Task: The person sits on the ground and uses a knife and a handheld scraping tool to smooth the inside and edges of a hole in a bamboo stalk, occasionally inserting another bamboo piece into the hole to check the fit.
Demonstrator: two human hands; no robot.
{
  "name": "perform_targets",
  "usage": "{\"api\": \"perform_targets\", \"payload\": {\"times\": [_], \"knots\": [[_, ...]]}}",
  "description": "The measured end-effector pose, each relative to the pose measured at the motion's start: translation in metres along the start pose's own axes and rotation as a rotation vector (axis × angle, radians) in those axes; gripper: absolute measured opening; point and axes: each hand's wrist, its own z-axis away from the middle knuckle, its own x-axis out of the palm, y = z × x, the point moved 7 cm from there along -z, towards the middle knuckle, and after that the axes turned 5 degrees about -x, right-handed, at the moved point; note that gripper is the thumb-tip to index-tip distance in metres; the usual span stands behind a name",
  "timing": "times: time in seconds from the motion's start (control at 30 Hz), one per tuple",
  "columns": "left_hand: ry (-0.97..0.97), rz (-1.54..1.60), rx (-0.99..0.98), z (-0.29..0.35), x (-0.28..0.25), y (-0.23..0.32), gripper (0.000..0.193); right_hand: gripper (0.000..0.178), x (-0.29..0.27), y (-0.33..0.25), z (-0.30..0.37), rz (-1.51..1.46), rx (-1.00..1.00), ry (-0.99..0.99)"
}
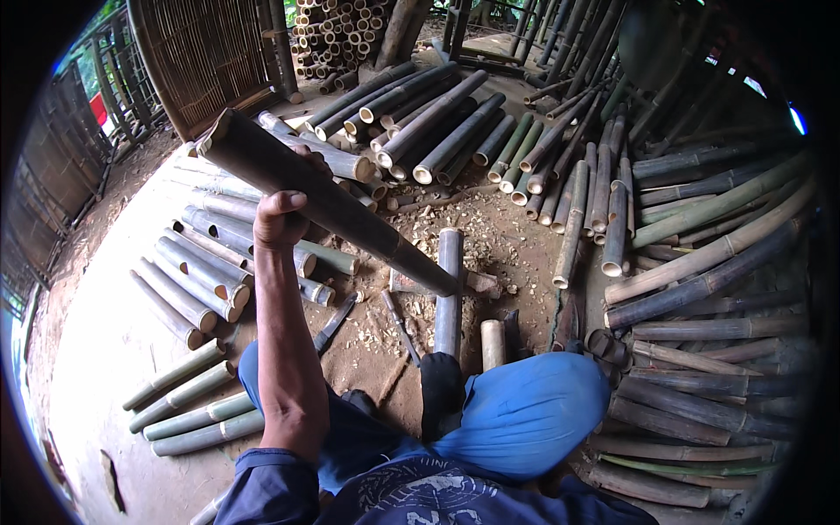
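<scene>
My left hand (pixel 284 213) is closed around a thick dark bamboo tube (pixel 346 212), raised and slanting from upper left down to the right. Its lower end overlaps a shorter upright-looking bamboo piece (pixel 449 319) in front of me; whether the two touch I cannot tell. My dark-covered foot (pixel 441 385) is against that piece's near end. A knife (pixel 337 322) and a slim handled tool (pixel 401 325) lie on the ground between the left-hand tubes and my foot. Beside my right knee is a short pale bamboo section (pixel 493 344). My right hand is out of sight; only a sleeve shows.
Wood chips (pixel 490 223) litter the dirt ground. Cut bamboo tubes (pixel 197 280) lie in rows at left, more tubes (pixel 429 122) ahead, and a dense pile of bamboo poles (pixel 709 328) at right. Stacked tubes (pixel 337 35) and a woven panel (pixel 206 61) stand at the back.
</scene>
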Motion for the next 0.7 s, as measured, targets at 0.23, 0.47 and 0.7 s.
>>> {"api": "perform_targets", "payload": {"times": [0.23,0.47,0.7], "knots": [[-0.068,-0.214,-0.035,-0.031,0.102,-0.014,0.068,0.092,-0.09,-0.028,-0.075,-0.154,-0.435,0.204],[-0.248,0.399,-0.14,-0.066,0.229,-0.108,0.098,0.1,-0.158,-0.272,-0.129,-0.468,-0.882,0.201],[0.279,-0.471,-0.079,-0.001,0.095,-0.236,0.06,0.041,-0.177,-0.263,-0.141,-0.645,-0.812,0.555]]}}
